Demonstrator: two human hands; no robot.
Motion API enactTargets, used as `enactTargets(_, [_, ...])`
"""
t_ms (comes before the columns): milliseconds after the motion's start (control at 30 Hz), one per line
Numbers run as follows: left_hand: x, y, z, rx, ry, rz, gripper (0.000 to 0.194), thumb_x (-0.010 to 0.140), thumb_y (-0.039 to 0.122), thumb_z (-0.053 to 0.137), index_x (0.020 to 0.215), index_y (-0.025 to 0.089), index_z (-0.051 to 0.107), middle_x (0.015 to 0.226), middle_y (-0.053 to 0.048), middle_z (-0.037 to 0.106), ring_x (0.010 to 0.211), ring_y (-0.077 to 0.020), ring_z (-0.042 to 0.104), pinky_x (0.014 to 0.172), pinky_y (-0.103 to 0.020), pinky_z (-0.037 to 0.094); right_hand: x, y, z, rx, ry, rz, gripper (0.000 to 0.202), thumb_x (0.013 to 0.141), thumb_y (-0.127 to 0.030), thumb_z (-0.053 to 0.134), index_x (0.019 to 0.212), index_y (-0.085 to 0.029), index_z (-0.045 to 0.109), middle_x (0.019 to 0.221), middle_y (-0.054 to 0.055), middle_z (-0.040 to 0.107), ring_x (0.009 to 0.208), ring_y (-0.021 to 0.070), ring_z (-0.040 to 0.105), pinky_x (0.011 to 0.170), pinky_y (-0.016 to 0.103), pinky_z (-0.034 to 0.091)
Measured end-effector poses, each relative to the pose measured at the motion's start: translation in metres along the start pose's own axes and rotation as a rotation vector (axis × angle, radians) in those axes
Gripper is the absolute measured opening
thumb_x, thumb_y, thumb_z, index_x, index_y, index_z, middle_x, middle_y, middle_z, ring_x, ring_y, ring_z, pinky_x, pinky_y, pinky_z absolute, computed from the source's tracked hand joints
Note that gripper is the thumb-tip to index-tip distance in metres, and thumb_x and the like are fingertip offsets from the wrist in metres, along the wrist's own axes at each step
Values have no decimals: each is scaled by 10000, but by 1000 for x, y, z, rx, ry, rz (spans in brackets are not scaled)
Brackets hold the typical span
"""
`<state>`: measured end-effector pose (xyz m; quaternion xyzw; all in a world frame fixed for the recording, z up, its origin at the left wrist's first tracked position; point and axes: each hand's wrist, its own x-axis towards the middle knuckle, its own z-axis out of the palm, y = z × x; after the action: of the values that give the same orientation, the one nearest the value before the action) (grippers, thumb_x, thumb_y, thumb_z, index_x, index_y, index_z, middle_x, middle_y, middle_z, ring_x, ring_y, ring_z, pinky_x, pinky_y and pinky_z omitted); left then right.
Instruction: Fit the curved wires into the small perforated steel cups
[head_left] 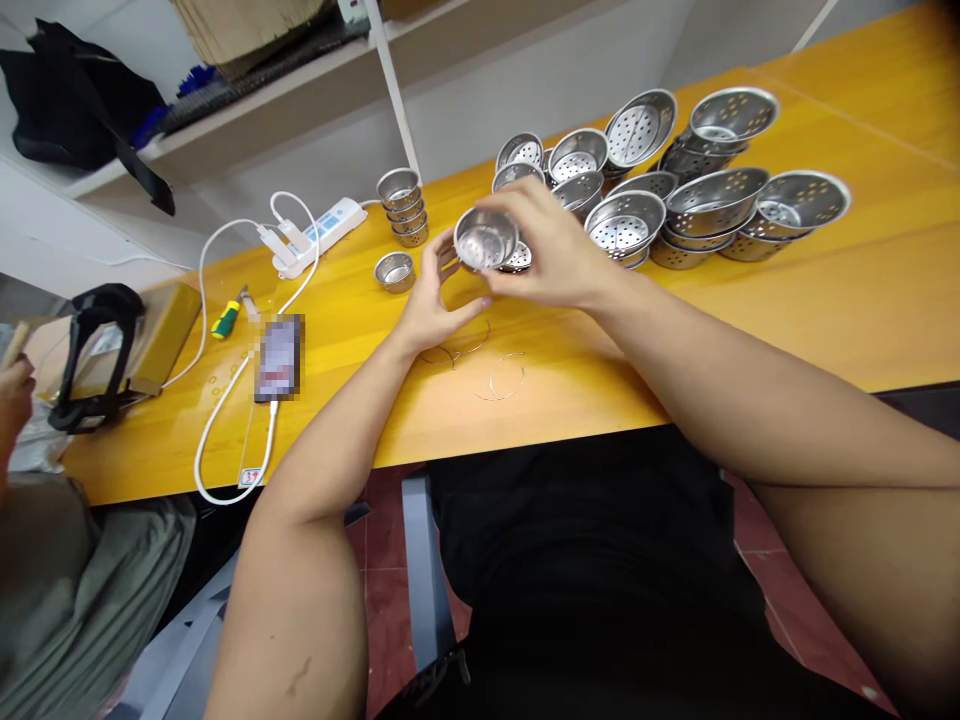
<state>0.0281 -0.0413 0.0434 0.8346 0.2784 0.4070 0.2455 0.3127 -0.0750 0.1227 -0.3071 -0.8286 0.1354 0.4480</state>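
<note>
A small perforated metal cup [480, 240] is held above the table in my right hand [551, 245], with the thumb and fingers closed on its right side. My left hand [431, 310] is at the cup's left, thumb spread away from the fingers; whether its fingertips touch the cup I cannot tell. Below the hands, thin curved metal wires [490, 384] lie on the table. A single metal cup [395, 272] stands left of my hands, with a stack of similar cups [400, 190] behind it.
Several stacked perforated metal cups [626, 222] fill the table's back right. At the left are a white power strip [324, 238] with cables, a phone [277, 360] and a green-yellow screwdriver [226, 319]. Another person's hand [16, 390] shows at the left edge, by a cardboard box [174, 325].
</note>
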Motion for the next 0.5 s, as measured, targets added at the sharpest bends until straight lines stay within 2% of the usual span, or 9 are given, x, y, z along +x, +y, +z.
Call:
enactTargets(100, [-3,5,-5,-11,-49,-67,1359,999,1015,887,2024,398,242,2137,-255,363,2004,-513,454,1619,-786,442,0,15,-21,-49,97,21,847,956,-616,1071,1725,-398,791,1756,189,737,1653,612,628,1482,818,488])
enactTargets(200, [-5,5,-6,-47,-99,-118,1346,991,997,910,2014,367,304,2151,-270,360,2012,-538,441,1625,-830,410,-4,37,-29,-95,93,21,766,938,-650,1093,1611,-388,840,1666,192,781,1629,639,628,1476,929,435])
enactTargets(333, [-5,3,-2,-82,-157,-134,1354,1007,954,925,2039,351,289,2179,-264,316,2030,-534,418,1654,-816,379,-12,62,-18,-44,45,-14,476,978,-730,1072,1290,-415,899,1486,159,882,1605,617,658,1520,990,318])
enactTargets(500, [-3,-5,7,-58,-195,-82,1334,1075,848,913,2086,354,198,2204,-237,273,2058,-501,386,1681,-780,359,-13,68,-3,30,45,-8,422,1004,-773,1042,993,-397,849,1330,140,935,1498,590,755,1437,1034,399])
